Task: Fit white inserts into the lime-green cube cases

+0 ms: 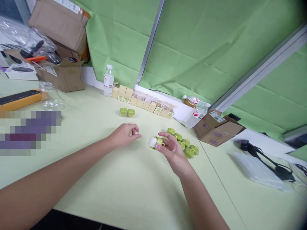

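Observation:
My right hand [171, 150] holds a small green and white gadget [155, 141] between thumb and fingers, just above the pale green table [120, 185]. Right behind that hand lies a cluster of several similar green gadgets [185, 145]. My left hand [126, 134] rests on the table a little to the left, its fingers pinched on a tiny yellow-green piece that I cannot make out. Two more green gadgets [127, 112] sit farther back. A row of small cream and green boxes [144, 102] lines the wall.
A water bottle [108, 81] stands by the boxes. Open cardboard boxes [61, 72] and plastic bags fill the back left; a glass jar [49, 94] sits near them. A brown carton [217, 127], a lying bottle [196, 116] and black cables [263, 158] are at right.

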Demonstrator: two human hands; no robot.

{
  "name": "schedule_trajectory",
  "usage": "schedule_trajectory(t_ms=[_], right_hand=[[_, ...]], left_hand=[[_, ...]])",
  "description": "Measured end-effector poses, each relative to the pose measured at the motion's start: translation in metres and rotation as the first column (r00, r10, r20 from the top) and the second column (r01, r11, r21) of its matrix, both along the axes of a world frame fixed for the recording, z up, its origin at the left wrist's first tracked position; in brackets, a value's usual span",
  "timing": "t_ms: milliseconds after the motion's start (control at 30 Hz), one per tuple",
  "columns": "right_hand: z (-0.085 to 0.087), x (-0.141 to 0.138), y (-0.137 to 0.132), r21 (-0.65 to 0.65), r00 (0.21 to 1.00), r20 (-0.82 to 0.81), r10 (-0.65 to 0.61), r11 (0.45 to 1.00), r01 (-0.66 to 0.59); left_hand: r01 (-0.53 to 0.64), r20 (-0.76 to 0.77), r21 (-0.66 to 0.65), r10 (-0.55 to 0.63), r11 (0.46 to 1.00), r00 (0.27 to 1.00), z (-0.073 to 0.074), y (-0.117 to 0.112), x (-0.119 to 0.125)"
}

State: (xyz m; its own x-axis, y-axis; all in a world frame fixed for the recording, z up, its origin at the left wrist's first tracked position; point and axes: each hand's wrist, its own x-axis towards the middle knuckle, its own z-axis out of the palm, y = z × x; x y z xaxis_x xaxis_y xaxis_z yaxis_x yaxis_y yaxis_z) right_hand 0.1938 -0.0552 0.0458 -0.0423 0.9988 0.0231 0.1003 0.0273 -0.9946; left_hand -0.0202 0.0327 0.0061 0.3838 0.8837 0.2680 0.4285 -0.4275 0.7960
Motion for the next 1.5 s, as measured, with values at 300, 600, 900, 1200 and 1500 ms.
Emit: schedule_trajectory(t_ms=[300,600,900,1200,1500], right_hand=[[-0.008,-0.001,0.004,-0.010,0.997,-0.011,-0.077,0.997,0.077],[-0.014,-0.002,0.010,0.082,0.991,-0.035,-0.132,0.988,0.134],[-0.024,-0.005,0.006,0.308,0.964,0.263,-0.038,0.950,-0.047],[-0.022,-0.008,0.005,0.308,0.921,0.387,-0.040,0.947,-0.088],[-0.018,-0.005,0.004,0.292,0.885,0.465,0.025,0.939,-0.180]], left_hand=[[-0.187,-0.060,0.263,0.210,0.946,0.976,-0.011,0.028,-0.021],[0.077,-0.104,0.058,-0.071,0.995,0.992,-0.020,0.016,-0.008],[0.319,-0.042,0.114,-0.316,0.941,0.948,0.003,-0.024,0.013],[0.328,0.027,0.047,-0.330,0.943,0.944,-0.003,-0.024,0.013],[0.382,0.065,0.005,-0.381,0.924,0.922,-0.007,-0.023,0.012]])
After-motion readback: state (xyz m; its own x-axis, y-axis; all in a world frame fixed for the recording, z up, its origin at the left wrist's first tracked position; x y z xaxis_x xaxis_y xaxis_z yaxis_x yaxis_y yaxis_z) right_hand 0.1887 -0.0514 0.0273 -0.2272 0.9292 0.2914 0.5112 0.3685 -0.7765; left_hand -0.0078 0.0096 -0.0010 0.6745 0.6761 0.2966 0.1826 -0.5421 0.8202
